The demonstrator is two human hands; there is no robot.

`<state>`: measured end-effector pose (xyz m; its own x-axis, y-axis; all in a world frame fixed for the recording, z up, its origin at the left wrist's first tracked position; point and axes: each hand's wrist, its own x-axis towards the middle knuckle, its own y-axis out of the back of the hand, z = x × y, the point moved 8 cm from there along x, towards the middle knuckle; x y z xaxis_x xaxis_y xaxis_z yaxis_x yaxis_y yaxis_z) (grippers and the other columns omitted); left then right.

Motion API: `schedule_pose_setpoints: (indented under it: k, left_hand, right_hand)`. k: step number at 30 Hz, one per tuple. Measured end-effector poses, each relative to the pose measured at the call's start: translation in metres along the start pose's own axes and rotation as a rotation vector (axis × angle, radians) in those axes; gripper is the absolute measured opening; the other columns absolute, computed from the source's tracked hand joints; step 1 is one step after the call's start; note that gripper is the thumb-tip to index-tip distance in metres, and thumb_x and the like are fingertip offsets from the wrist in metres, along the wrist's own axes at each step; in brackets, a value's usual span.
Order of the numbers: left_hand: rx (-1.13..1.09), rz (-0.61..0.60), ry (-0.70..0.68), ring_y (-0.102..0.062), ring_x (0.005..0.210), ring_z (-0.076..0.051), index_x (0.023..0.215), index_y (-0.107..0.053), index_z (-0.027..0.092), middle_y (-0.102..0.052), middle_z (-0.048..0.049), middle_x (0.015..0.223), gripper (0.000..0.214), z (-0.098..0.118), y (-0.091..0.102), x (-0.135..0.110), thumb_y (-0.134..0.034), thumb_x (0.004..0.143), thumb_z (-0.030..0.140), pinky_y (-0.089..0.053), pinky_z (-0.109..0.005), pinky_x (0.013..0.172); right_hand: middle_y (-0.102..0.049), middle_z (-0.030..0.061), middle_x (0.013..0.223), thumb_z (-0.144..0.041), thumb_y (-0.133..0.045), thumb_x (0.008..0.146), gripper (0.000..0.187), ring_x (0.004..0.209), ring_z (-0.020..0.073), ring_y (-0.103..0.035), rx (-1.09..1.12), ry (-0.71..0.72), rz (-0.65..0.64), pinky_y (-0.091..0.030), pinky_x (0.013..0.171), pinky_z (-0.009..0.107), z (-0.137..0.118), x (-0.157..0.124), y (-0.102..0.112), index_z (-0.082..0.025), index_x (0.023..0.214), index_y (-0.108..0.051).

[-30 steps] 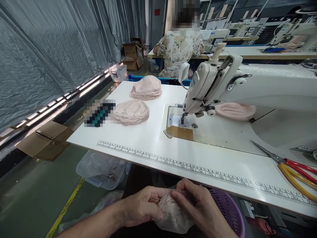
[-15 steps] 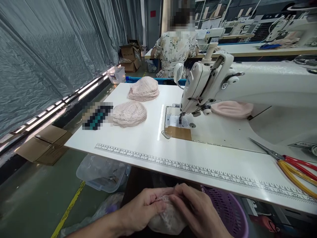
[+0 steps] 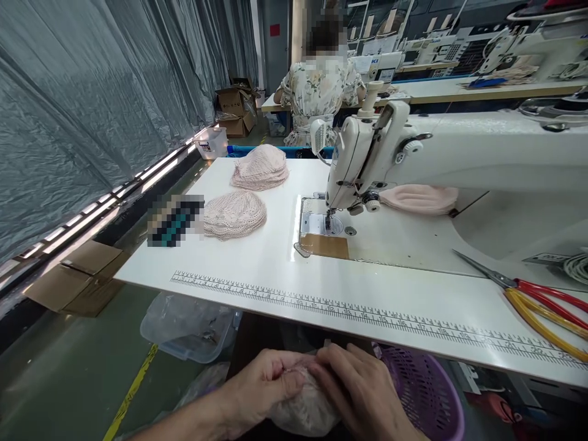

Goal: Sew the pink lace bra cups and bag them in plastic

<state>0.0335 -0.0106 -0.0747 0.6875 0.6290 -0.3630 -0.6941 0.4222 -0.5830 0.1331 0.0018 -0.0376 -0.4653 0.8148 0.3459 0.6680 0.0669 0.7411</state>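
Note:
Both my hands are below the front edge of the white sewing table (image 3: 257,263), closed together on a pale pink lace piece (image 3: 303,410). My left hand (image 3: 261,386) wraps it from the left, fingers curled over the top. My right hand (image 3: 358,386) presses on it from the right, fingertips meeting the left thumb. On the table, two stacks of pink lace pieces (image 3: 234,213) (image 3: 260,166) lie at the left. The white sewing machine (image 3: 367,159) stands behind them, its needle over the plate.
Red and yellow scissors (image 3: 537,300) lie at the table's right. A pink padded piece (image 3: 420,198) rests behind the machine head. A purple basket (image 3: 422,392) sits under the table at right, a clear plastic bin (image 3: 188,324) at left. A person in a floral top (image 3: 319,92) sits ahead.
My hands have sunk slightly lower and closed more tightly over the lace piece, bunching it up. The view has shifted a little.

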Motion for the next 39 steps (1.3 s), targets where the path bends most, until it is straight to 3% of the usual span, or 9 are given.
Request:
schedule_pose_setpoints:
  k: [6,10,16,19,21,24,27,32,39]
  left_hand:
    - [0.122,-0.001,0.107,-0.062,0.1,-0.024,0.12,-0.064,0.013,-0.067,-0.0151,0.111,0.054,-0.003,0.018,-0.008,-0.071,0.078,0.047,-0.042,-0.029,0.088]
    - [0.186,0.026,0.146,-0.064,0.091,-0.021,0.11,-0.07,0.014,-0.07,-0.0125,0.103,0.05,0.0,0.028,-0.011,-0.074,0.074,0.049,-0.044,-0.025,0.082]
    - [0.262,0.021,0.139,-0.063,0.074,-0.016,0.096,-0.075,0.012,-0.072,-0.0093,0.081,0.046,0.004,0.029,-0.011,-0.07,0.075,0.054,-0.046,-0.021,0.07]
    - [0.262,0.005,0.163,-0.066,0.078,-0.019,0.096,-0.075,0.012,-0.073,-0.0116,0.085,0.045,0.004,0.027,-0.012,-0.07,0.076,0.052,-0.047,-0.024,0.075]
    - [0.282,0.013,0.153,-0.066,0.077,-0.018,0.095,-0.075,0.012,-0.073,-0.0114,0.083,0.044,0.007,0.028,-0.013,-0.071,0.076,0.052,-0.048,-0.023,0.075]
    - [0.297,0.057,0.118,-0.066,0.074,-0.017,0.091,-0.076,0.012,-0.073,-0.0106,0.079,0.043,0.012,0.035,-0.017,-0.071,0.076,0.052,-0.048,-0.022,0.071]
    - [0.29,0.11,0.099,-0.065,0.07,-0.015,0.09,-0.075,0.011,-0.072,-0.0099,0.078,0.042,0.013,0.047,-0.023,-0.071,0.076,0.05,-0.048,-0.02,0.067]
    - [0.297,0.111,0.101,-0.065,0.069,-0.013,0.087,-0.075,0.012,-0.071,-0.0079,0.075,0.038,0.012,0.061,-0.028,-0.072,0.076,0.048,-0.049,-0.02,0.067]
    - [0.541,-0.026,0.213,-0.069,0.077,-0.019,0.092,-0.075,0.016,-0.074,-0.0062,0.084,0.036,0.013,0.042,-0.015,-0.084,0.062,0.034,-0.053,-0.026,0.073]
  right_hand:
    - [-0.059,-0.0042,0.076,-0.039,-0.064,0.085,0.017,0.073,0.0147,-0.055,0.346,-0.371,-0.388,-0.04,0.064,0.023,0.029,-0.021,-0.009,-0.025,0.088,-0.055]
    - [-0.058,-0.0031,0.081,-0.034,-0.063,0.086,0.012,0.078,0.0153,-0.054,0.398,-0.489,-0.504,-0.039,0.07,0.025,0.038,-0.032,-0.009,-0.024,0.084,-0.057]
    - [-0.058,-0.0023,0.089,-0.038,-0.067,0.084,0.018,0.085,0.0155,-0.053,0.523,-0.295,-0.493,-0.04,0.075,0.025,0.024,-0.011,-0.002,-0.023,0.088,-0.058]
    - [-0.054,0.0018,0.113,-0.045,-0.081,0.064,0.062,0.101,0.019,-0.051,0.645,-0.262,-0.519,-0.041,0.084,0.026,0.018,0.001,-0.01,-0.024,0.114,-0.051]
    - [-0.055,0.0026,0.114,-0.051,-0.083,0.058,0.073,0.102,0.0206,-0.05,0.687,-0.22,-0.557,-0.042,0.084,0.027,0.014,0.006,-0.019,-0.024,0.118,-0.052]
    - [-0.058,-0.0008,0.083,-0.062,-0.076,0.061,0.05,0.086,0.0187,-0.051,0.66,-0.199,-0.583,-0.041,0.07,0.025,0.013,0.007,-0.031,-0.021,0.087,-0.064]
    - [-0.049,-0.0042,0.064,-0.06,-0.067,0.074,0.043,0.069,0.0138,-0.048,0.696,-0.147,-0.544,-0.039,0.069,0.026,0.009,0.007,-0.029,-0.018,0.067,-0.06]
    - [-0.054,-0.0047,0.066,-0.035,-0.063,0.087,0.025,0.065,0.0106,-0.052,0.744,-0.042,-0.541,-0.04,0.076,0.028,-0.002,0.013,-0.018,-0.017,0.069,-0.063]
    - [-0.054,-0.0043,0.064,-0.02,-0.067,0.082,0.012,0.06,0.0097,-0.052,0.764,-0.037,-0.615,-0.039,0.059,0.021,-0.006,0.021,-0.03,-0.014,0.071,-0.067]
